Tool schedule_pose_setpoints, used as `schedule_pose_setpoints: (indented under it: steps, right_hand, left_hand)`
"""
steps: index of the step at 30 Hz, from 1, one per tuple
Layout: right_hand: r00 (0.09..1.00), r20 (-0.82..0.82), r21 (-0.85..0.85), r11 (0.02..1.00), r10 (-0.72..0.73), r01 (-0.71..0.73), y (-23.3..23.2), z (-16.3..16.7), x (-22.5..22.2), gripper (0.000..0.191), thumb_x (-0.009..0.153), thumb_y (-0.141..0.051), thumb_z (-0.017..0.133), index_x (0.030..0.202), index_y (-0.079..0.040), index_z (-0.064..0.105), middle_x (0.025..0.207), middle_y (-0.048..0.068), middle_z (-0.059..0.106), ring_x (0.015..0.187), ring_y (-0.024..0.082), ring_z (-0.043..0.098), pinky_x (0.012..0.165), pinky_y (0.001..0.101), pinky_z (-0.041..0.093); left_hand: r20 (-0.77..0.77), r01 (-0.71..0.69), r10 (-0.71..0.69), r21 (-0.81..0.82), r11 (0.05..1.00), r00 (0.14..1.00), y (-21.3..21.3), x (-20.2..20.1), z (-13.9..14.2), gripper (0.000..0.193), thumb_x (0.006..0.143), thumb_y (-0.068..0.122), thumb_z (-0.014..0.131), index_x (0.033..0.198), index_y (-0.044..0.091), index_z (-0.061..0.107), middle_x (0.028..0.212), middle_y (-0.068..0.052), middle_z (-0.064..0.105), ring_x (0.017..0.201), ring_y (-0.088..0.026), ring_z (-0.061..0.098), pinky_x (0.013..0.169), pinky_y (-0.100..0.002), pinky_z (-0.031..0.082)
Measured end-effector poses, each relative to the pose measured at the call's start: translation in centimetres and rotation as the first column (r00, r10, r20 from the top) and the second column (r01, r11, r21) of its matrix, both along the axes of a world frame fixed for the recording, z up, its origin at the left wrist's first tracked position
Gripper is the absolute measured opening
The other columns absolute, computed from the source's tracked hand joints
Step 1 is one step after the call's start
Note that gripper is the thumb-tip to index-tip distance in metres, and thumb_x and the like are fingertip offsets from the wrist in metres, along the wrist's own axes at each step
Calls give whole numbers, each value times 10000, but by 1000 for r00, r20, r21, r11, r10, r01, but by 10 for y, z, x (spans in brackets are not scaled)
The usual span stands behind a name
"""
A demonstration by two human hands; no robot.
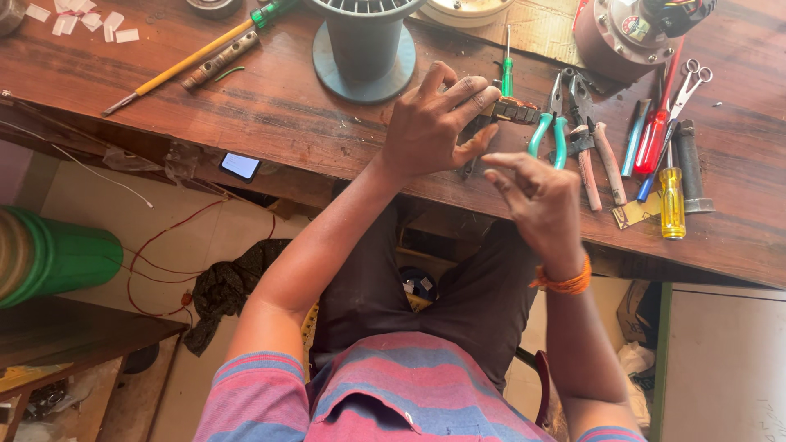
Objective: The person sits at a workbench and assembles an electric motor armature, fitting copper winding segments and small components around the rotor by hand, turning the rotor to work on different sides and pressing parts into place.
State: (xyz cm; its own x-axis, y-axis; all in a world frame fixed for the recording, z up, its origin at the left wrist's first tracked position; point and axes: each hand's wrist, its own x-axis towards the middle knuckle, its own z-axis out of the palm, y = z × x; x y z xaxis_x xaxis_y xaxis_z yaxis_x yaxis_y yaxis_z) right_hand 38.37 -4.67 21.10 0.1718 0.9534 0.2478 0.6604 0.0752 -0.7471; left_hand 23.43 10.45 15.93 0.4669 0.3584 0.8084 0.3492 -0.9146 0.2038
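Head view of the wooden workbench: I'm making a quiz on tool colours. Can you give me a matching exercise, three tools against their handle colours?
Tools:
1. short stubby screwdriver near the bench's front edge
2. pliers beside the left hand
3. scissors near the motor

Colours:
A. teal
B. bare metal
C. yellow

Pairs: 1-C, 2-A, 3-B

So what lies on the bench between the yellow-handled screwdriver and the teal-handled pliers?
In the head view, between the yellow-handled screwdriver and the teal-handled pliers lie two more pliers with pale pinkish handles and a small brass-coloured plate.
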Motion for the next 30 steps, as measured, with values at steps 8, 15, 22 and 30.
schedule_pose_setpoints:
  steps: [8, 15, 22, 30]
  right_hand:
    - [989, 148, 64, 998, -12, 3, 39, 21, 30, 76, 1000, -53, 790, 1065, -20, 772, 707, 52, 632, 600, 75, 474, 565, 294, 380]
    - [979, 174, 144, 981, 106, -132, 76, 22, 50, 102, 1000, 13, 742, 1097, -3, 772, 911, 48, 737, 767, 48, 645, 686, 235, 497]
    - [966, 184, 25, 982, 181, -189, 59, 24, 47, 104, 967, -43, 817, 1065, -37, 780, 813, 58, 705, 672, 73, 562, 631, 260, 445]
    - [982, 129, 37, 989, 136, -141, 61, 24, 50, 108, 993, -33, 802, 1099, -41, 778, 901, 58, 740, 743, 62, 609, 653, 250, 460]
  left_hand:
    - [73, -71, 79, -107, 992, 994, -12, 8, -2, 364, 839, 200, 741, 1199, 156, 726, 1212, 32, 697, 1025, -217, 587, 768, -347, 599]
    - [82, -76, 89, -158, 984, 993, -13, 11, -4, 347, 843, 178, 766, 1188, 171, 731, 1206, 49, 698, 1031, -205, 590, 759, -330, 604]
    - [15, -4, 7, -223, 975, 1000, -4, -4, -11, 542, 880, 219, 773, 1400, 255, 625, 1328, 35, 671, 1154, -235, 606, 820, -321, 626]
    - [-18, 99, -112, -345, 933, 994, 1, -16, 0, 553, 916, 280, 797, 1426, 257, 583, 1364, 39, 663, 1152, -196, 651, 839, -342, 626]
